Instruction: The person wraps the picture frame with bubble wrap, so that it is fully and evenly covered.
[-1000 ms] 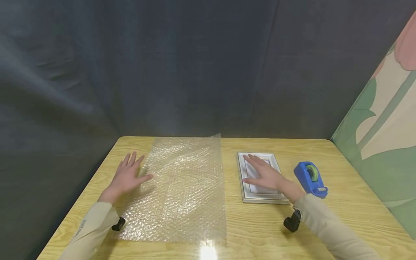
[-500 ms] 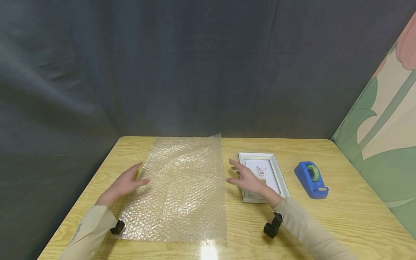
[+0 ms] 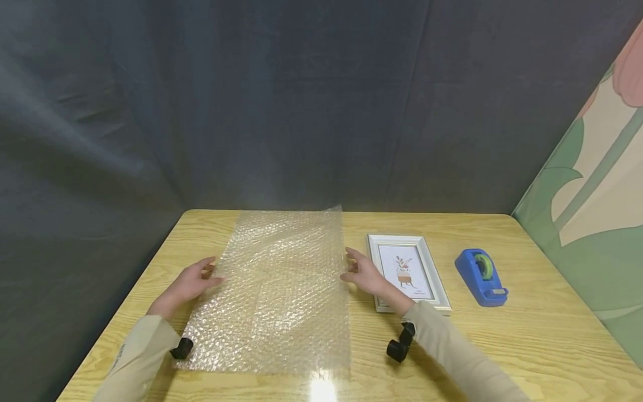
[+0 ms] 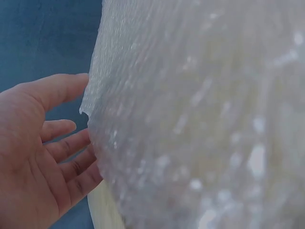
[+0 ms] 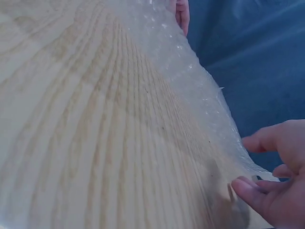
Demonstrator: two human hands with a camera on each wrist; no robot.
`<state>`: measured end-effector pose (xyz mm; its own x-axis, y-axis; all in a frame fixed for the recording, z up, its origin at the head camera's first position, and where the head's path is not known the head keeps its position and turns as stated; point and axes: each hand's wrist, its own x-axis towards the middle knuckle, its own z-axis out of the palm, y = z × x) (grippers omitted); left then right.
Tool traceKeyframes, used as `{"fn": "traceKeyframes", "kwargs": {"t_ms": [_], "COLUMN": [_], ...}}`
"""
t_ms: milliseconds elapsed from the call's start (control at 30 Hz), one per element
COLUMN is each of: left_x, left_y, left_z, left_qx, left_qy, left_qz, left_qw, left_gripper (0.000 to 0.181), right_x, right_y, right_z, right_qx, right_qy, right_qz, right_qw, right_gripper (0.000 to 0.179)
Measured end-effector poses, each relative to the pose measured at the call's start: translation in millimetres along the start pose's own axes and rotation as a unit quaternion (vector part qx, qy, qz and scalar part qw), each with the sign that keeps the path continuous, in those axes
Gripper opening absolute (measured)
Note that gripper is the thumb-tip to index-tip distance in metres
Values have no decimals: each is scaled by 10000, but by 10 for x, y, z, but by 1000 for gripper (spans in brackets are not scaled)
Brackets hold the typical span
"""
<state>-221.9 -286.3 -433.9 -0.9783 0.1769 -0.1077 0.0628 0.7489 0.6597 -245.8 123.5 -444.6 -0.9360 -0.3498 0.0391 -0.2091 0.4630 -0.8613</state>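
A clear sheet of bubble wrap (image 3: pixel 281 290) lies flat on the wooden table. My left hand (image 3: pixel 188 283) is at the sheet's left edge. In the left wrist view, the fingertips of that hand (image 4: pixel 28 157) meet the border of the wrap (image 4: pixel 190 119), thumb apart from the fingers. Along the right edge is my right hand (image 3: pixel 368 276), its thumb and fingers spread around the border with a gap between them. The right wrist view shows this hand (image 5: pixel 281 176) close to the wrap (image 5: pixel 186 71); whether it touches cannot be told.
A white picture frame (image 3: pixel 439 287) with a plant print lies right of the wrap, under the right forearm's inner side. Farther right stands a blue tape dispenser (image 3: pixel 482 279). A dark curtain (image 3: pixel 311 111) hangs behind the table (image 3: pixel 527 268).
My right hand has moved left from above the picture frame to the wrap's right edge, uncovering the print. The left hand has lowered slightly, with its fingers drawn closer together at the left edge.
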Motion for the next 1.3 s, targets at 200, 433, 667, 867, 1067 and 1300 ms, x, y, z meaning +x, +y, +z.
{"fn": "traceKeyframes", "kwargs": {"t_ms": [200, 433, 667, 867, 1067, 1300], "left_x": [13, 42, 54, 62, 148, 279], "left_y": [-106, -121, -55, 69, 198, 230], "left_z": [8, 38, 24, 11, 7, 72], "left_qx": [54, -168, -93, 226, 496, 808], "left_qy": [146, 238, 291, 394, 383, 332], "left_qz": [-52, -18, 195, 351, 357, 282], "left_qw": [9999, 9996, 9993, 9983, 9974, 9958], "left_gripper": [62, 52, 48, 45, 43, 40], "right_x": [81, 93, -44, -156, -285, -482], "right_y": [30, 41, -22, -29, -55, -99], "right_z": [85, 132, 109, 82, 93, 167], "right_qx": [504, 700, 955, 1209, 1406, 1563], "right_qy": [227, 457, 548, 442, 487, 676], "right_qz": [336, 620, 391, 140, 96, 121], "right_qw": [9979, 9946, 9932, 9916, 9888, 9853], "right_gripper": [74, 74, 74, 78, 85, 90]}}
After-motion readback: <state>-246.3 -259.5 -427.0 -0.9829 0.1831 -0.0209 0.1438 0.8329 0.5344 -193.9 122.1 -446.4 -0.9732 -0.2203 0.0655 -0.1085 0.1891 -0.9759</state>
